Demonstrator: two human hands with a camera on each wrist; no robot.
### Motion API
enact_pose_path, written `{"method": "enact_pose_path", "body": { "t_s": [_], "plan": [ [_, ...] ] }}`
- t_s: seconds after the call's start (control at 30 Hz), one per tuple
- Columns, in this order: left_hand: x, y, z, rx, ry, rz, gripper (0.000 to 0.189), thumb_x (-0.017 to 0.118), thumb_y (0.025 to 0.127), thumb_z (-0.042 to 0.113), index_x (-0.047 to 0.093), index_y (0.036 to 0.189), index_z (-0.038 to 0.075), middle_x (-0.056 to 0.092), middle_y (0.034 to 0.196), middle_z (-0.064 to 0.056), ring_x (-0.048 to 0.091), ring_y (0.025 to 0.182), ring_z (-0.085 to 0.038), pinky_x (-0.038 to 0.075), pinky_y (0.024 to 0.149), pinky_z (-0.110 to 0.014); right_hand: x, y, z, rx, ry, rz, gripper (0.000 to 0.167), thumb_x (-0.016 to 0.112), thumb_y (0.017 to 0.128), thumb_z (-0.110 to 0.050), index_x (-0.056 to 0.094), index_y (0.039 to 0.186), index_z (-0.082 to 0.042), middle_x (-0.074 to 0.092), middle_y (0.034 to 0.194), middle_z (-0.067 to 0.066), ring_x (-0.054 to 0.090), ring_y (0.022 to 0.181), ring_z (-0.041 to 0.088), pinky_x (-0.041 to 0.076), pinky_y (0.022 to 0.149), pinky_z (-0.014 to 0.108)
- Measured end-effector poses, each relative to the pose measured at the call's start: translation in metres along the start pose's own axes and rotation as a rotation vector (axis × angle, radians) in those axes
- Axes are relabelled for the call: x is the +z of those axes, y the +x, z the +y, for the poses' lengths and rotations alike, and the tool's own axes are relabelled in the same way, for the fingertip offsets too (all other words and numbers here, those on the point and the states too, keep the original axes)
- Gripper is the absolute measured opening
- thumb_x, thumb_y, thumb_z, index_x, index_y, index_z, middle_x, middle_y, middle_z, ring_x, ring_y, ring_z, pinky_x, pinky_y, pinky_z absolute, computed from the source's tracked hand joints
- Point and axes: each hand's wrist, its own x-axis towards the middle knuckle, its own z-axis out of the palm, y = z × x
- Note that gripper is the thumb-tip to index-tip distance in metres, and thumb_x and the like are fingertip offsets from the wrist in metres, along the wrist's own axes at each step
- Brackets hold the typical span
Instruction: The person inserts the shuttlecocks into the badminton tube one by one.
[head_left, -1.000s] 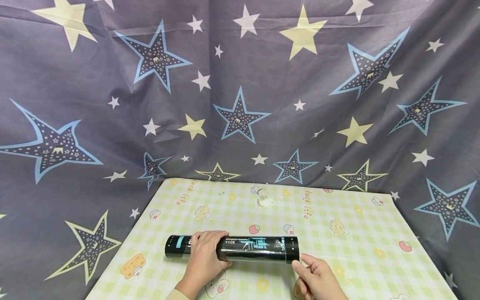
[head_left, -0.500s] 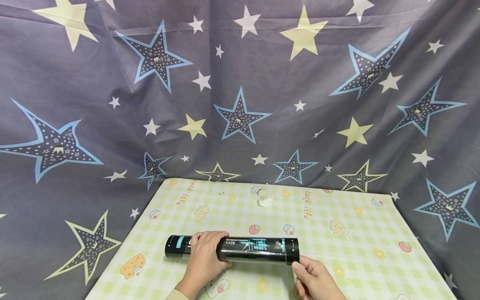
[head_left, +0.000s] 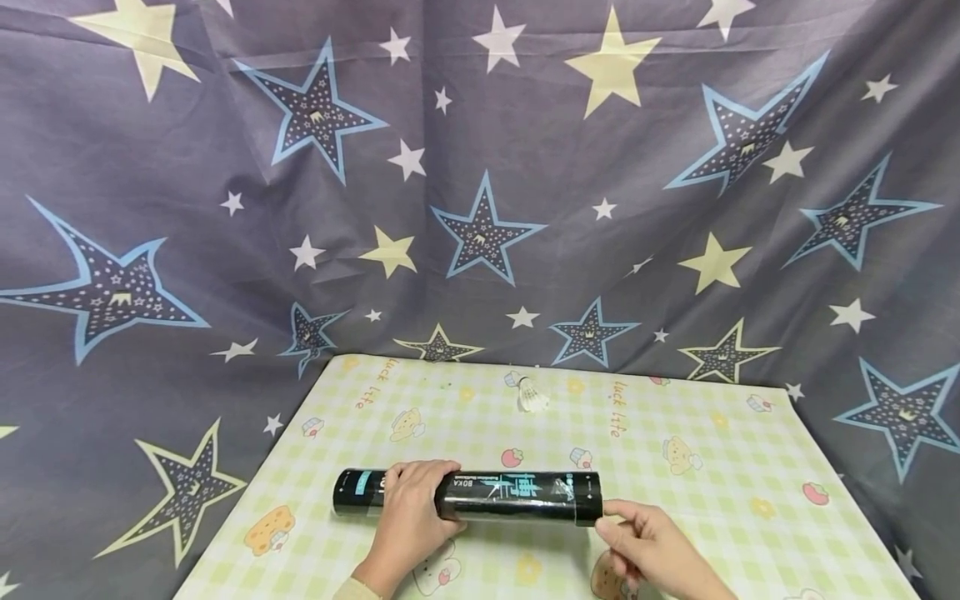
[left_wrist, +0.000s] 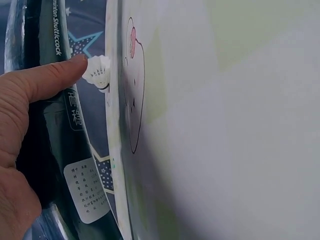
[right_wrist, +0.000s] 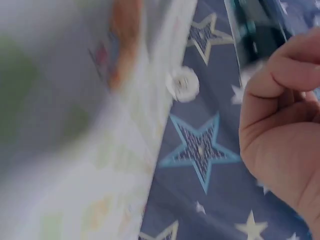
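A black shuttlecock tube [head_left: 517, 498] with turquoise lettering lies sideways just over the front of the table, its length running left to right. My left hand [head_left: 416, 508] grips it left of the middle, fingers over the top and thumb on the near side. In the left wrist view, the thumb [left_wrist: 55, 77] presses along the tube's printed side. At the tube's right end, my right hand [head_left: 645, 542] pinches the edge of the end cap [head_left: 589, 500] between thumb and forefinger. The right wrist view shows those fingers curled, partly hiding the tube's end. A white shuttlecock [head_left: 531, 395] lies farther back.
The table [head_left: 712, 500] wears a green-and-white checked cloth printed with cartoon figures. Behind it and along both sides hangs a dark curtain [head_left: 525, 125] with stars, meeting the table's back edge.
My right hand has shifted slightly to the right at the tube's end, with its wrist turned outward. The left hand and the tube hold almost the same place.
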Motion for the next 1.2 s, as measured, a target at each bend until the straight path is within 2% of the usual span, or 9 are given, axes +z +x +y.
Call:
{"method": "enact_pose_path", "body": {
  "t_s": [0.17,0.27,0.37,0.5,0.63,0.73,0.8,0.9,1.2],
  "plan": [
    [-0.004,0.002,-0.003,-0.002,0.008,0.008,0.083,0.109,0.046,0.034,0.074,0.121,0.025,0.079,0.118,0.009,0.070,0.112,-0.016,0.039,0.101,-0.045,-0.033,0.011,-0.016,-0.021,-0.070,0.144,0.036,0.057,0.111,-0.023,0.066,0.133,0.004,0.064,0.067,-0.007,0.055,0.053,0.003,0.048,0.051,0.020],
    [-0.006,0.002,-0.006,-0.008,0.017,0.002,0.084,0.109,0.046,0.034,0.074,0.121,0.025,0.079,0.118,0.008,0.070,0.113,-0.017,0.039,0.102,-0.046,-0.050,0.035,-0.020,0.035,-0.061,0.247,0.038,0.057,0.111,-0.030,0.068,0.132,0.000,0.061,0.067,-0.004,0.052,0.052,0.007,0.045,0.050,0.022],
    [-0.007,0.002,-0.008,-0.017,0.022,-0.015,0.084,0.109,0.047,0.034,0.074,0.122,0.025,0.079,0.119,0.008,0.069,0.114,-0.017,0.039,0.103,-0.047,-0.059,0.065,-0.019,0.083,-0.088,0.281,0.045,0.060,0.110,-0.036,0.067,0.134,0.001,0.059,0.070,-0.003,0.050,0.053,0.008,0.041,0.050,0.022],
    [-0.008,0.002,-0.008,-0.020,0.016,-0.034,0.084,0.109,0.047,0.034,0.074,0.123,0.026,0.079,0.120,0.008,0.069,0.115,-0.017,0.039,0.104,-0.047,-0.063,0.103,-0.014,0.124,-0.164,0.250,0.048,0.062,0.109,-0.038,0.066,0.135,0.002,0.062,0.077,0.000,0.051,0.055,0.010,0.039,0.050,0.023],
    [-0.008,0.003,-0.008,-0.014,0.002,-0.036,0.085,0.110,0.047,0.033,0.074,0.124,0.025,0.079,0.120,0.008,0.068,0.114,-0.016,0.039,0.104,-0.047,-0.063,0.136,-0.011,0.098,-0.301,0.238,0.043,0.062,0.109,-0.034,0.068,0.137,-0.002,0.069,0.097,0.010,0.057,0.064,0.016,0.043,0.055,0.027],
    [-0.007,0.004,-0.008,-0.004,0.003,-0.028,0.085,0.110,0.047,0.035,0.074,0.124,0.025,0.078,0.120,0.008,0.068,0.114,-0.016,0.039,0.104,-0.047,-0.061,0.159,-0.011,0.013,-0.504,0.224,0.038,0.062,0.109,-0.029,0.070,0.137,-0.004,0.071,0.125,0.020,0.069,0.091,0.028,0.057,0.074,0.038],
    [-0.007,0.004,-0.007,0.001,0.007,-0.020,0.086,0.109,0.047,0.036,0.073,0.124,0.026,0.078,0.120,0.009,0.068,0.114,-0.015,0.039,0.104,-0.046,-0.060,0.172,-0.010,-0.048,-0.632,0.198,0.037,0.061,0.109,-0.025,0.069,0.139,-0.004,0.064,0.142,0.026,0.070,0.110,0.038,0.059,0.092,0.049],
    [-0.006,0.004,-0.006,0.007,0.000,-0.015,0.086,0.109,0.047,0.037,0.073,0.123,0.026,0.078,0.119,0.009,0.069,0.113,-0.015,0.039,0.103,-0.047,-0.057,0.188,-0.007,-0.092,-0.760,0.173,0.038,0.058,0.110,-0.022,0.066,0.142,-0.005,0.052,0.156,0.030,0.060,0.133,0.051,0.049,0.111,0.064],
    [-0.001,-0.003,-0.003,0.011,0.018,-0.011,0.087,0.109,0.043,0.036,0.073,0.122,0.027,0.078,0.119,0.011,0.068,0.112,-0.013,0.038,0.103,-0.045,-0.048,0.219,0.000,-0.029,-0.814,0.113,0.046,0.052,0.110,-0.014,0.053,0.154,-0.001,0.034,0.168,0.033,0.036,0.153,0.056,0.028,0.126,0.068]
  ]
}}
